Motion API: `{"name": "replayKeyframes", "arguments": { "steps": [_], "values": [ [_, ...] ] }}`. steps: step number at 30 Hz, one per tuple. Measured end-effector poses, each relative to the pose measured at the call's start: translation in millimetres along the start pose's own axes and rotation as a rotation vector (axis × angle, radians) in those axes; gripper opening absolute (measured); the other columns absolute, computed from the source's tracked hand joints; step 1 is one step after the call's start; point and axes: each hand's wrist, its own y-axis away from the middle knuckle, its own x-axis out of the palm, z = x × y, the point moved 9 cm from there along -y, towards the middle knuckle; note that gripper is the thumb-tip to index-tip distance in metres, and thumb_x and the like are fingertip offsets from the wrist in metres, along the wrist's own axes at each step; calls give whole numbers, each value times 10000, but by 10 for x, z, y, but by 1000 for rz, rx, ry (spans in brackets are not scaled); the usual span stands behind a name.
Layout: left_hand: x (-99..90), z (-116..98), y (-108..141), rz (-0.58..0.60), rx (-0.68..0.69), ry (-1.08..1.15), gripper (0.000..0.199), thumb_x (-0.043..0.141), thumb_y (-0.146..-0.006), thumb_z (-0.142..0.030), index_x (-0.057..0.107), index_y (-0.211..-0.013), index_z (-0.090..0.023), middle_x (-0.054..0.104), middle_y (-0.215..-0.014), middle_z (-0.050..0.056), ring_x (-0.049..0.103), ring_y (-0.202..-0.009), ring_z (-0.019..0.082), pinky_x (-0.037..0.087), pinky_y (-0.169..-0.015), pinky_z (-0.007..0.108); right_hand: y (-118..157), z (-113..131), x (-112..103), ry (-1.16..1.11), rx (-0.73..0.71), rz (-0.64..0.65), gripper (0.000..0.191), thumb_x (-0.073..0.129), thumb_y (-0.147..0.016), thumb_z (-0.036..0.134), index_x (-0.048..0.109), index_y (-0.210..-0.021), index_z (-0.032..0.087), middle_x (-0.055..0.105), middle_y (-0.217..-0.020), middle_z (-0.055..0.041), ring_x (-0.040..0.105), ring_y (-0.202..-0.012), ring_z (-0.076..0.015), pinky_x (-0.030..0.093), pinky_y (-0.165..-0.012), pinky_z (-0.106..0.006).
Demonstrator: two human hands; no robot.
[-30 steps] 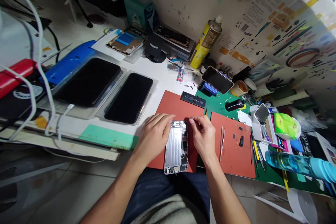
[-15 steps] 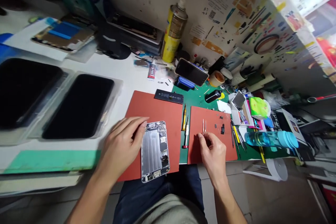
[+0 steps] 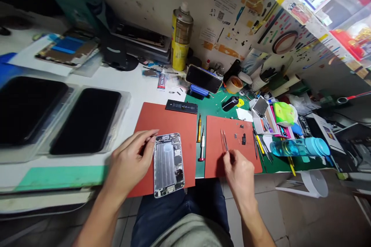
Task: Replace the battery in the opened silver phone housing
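Observation:
My left hand (image 3: 133, 158) lies beside an opened phone (image 3: 168, 166), its thumb and fingertips slightly apart by the upper left corner. Whether they touch the frame is hard to tell. A pale strip-lined bay fills much of the phone, with circuit parts along its right side. My right hand (image 3: 240, 170) pinches a pair of tweezers (image 3: 224, 141), whose tips point away over the right red mat (image 3: 214, 162). Small dark parts (image 3: 243, 138) lie on that mat, right of the tweezers. Under the phone is the left red mat (image 3: 185, 135), with a black battery (image 3: 181, 106) at its far edge.
A gold screwdriver (image 3: 199, 128) and a silver screwdriver (image 3: 202, 144) lie between the mats. Two black screens (image 3: 87, 119) rest at left. Behind stand a propped phone (image 3: 204, 78) and a yellow can (image 3: 181, 38). A blue bottle (image 3: 298, 147) lies on the right.
My right hand now shows the tweezers raised from the mat in its pinch. My left hand has drawn slightly left from the phone's corner. The view has shifted a little.

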Motion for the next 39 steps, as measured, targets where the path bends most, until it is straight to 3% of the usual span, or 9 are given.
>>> {"name": "replayKeyframes", "arguments": {
  "steps": [3,6,12,16,18,21,24,27,39],
  "values": [
    [25,-10,-3,19,2,13,246,528,-1099,-335,732,-1211,-257,802,-1158,43,773,-1025,224,601,-964,350,-18,-6,-371,-114,-5,-207,343,594,-1066,462,807,-1015,199,820,-867,-94,762,-700,-234,548,-693,-335],
    [51,-19,-8,40,12,12,265,505,-1105,-312,731,-1222,-237,796,-1173,52,759,-1078,229,596,-989,362,-156,-37,-450,-286,39,-260,290,721,-1003,490,829,-1022,222,821,-867,-62,753,-699,-212,583,-705,-325],
    [56,-39,-2,58,45,16,243,482,-1100,-247,719,-1147,-222,790,-1139,53,737,-1068,222,575,-986,383,-599,-38,-52,-470,67,-195,394,782,-926,572,841,-852,190,825,-947,-109,759,-796,-236,590,-730,-354],
    [55,-89,-1,80,71,35,256,475,-1094,-210,730,-1111,-224,793,-1120,45,722,-1057,219,569,-968,398,-683,-41,65,-683,175,-164,399,798,-934,558,840,-946,161,834,-931,-116,799,-835,-269,638,-818,-424],
    [61,-114,-8,92,84,45,273,480,-1085,-196,751,-1107,-228,803,-1126,40,717,-1069,222,573,-967,405,-649,87,182,-968,244,-76,365,855,-905,508,820,-997,157,830,-930,-98,806,-801,-260,666,-834,-457],
    [66,-140,-21,99,100,59,317,481,-1067,-165,787,-1103,-236,817,-1152,31,711,-1072,224,584,-955,406,-530,507,412,-1256,268,110,306,908,-867,429,787,-1001,183,836,-949,-76,816,-808,-241,690,-821,-440],
    [60,-152,-27,93,108,60,345,481,-1055,-135,808,-1104,-235,825,-1153,27,710,-1049,218,592,-944,400,-362,839,648,-1286,338,200,309,912,-856,424,762,-994,191,840,-917,-64,826,-799,-240,696,-753,-389],
    [58,-162,-23,91,112,56,347,485,-1056,-123,812,-1114,-224,825,-1155,31,712,-1048,218,595,-949,403,-242,993,788,-1268,407,171,332,894,-856,460,738,-969,190,830,-875,-56,831,-795,-246,702,-772,-391],
    [79,-165,-14,123,123,48,364,485,-1056,-113,802,-1186,-236,806,-1202,45,687,-1088,235,595,-977,448,-188,1086,911,-1232,468,70,327,841,-888,475,663,-971,213,803,-830,-36,817,-766,-233,673,-747,-364]
  ]
}}
